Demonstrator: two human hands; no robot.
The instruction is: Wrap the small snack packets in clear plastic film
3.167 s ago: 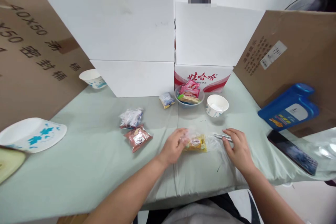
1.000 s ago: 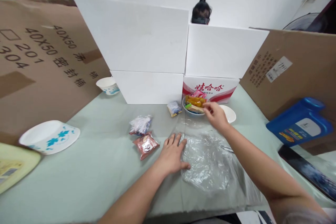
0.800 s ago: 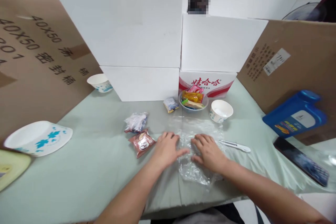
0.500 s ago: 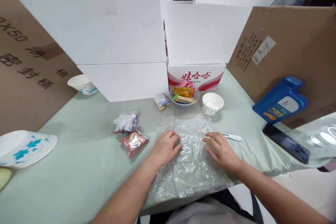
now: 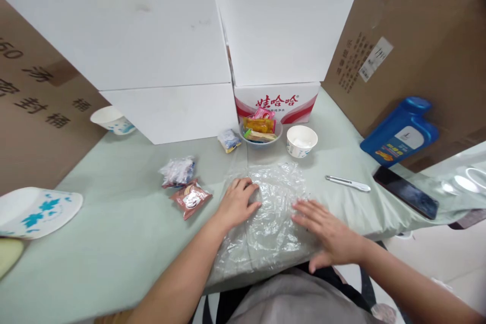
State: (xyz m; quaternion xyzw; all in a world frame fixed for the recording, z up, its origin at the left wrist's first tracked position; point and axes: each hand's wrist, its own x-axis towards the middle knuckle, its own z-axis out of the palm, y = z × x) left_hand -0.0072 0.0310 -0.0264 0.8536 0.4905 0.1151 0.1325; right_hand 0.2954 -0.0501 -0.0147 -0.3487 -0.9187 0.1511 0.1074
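Both hands lie flat, fingers spread, pressing a clear plastic sheet onto the green tablecloth. Left hand rests on the sheet's left edge; right hand rests on its right edge, nearer the table's front. The two hands are apart, with the crinkled film between them, and neither is closed around anything.

Judged progress: the sheet looks mostly spread out but is wrinkled, and its near edge hangs over the table front. Nothing sits on it yet.

Just left of the left hand lies a brown snack packet, with a clear wrapped packet beyond that. Ahead of both hands stand a bowl of snacks and a paper cup. A small blue packet lies left of the bowl. A white pen-like tool lies ahead of the right hand and to its right, apart from the sheet.
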